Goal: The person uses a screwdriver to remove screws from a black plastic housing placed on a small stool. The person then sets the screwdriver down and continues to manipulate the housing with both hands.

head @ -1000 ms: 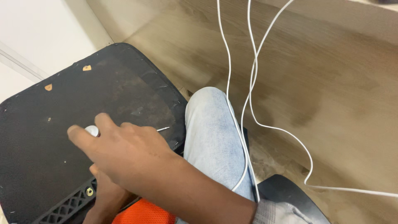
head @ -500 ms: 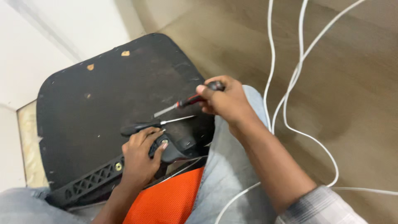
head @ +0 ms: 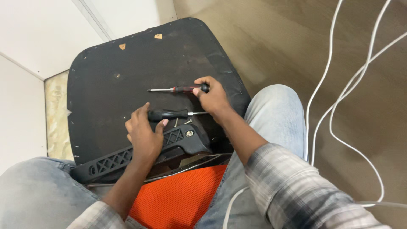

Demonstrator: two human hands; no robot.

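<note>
A black fabric-covered chair seat (head: 127, 63) lies upside down between my knees. My right hand (head: 214, 97) grips the end of a red-and-black-handled screwdriver (head: 176, 89), whose shaft points left over the seat. My left hand (head: 144, 131) rests on the seat with its fingers against the black handle of a second screwdriver (head: 169, 114), which lies flat with its shaft pointing right. Two loose screws (head: 182, 122) lie just below that handle. A black plastic latticed armrest bracket (head: 140, 152) with a bolt runs under my left hand.
An orange mesh panel (head: 182, 195) shows below the bracket, between my jeans-clad legs (head: 275, 110). White cables (head: 339, 106) hang and loop over the wood-look floor on the right. A white wall and a pale tile strip (head: 55, 114) lie to the left.
My right hand has carried the red-handled screwdriver left and down toward the seat's middle. My left hand has shifted up to the black screwdriver's handle. The camera view has swung left.
</note>
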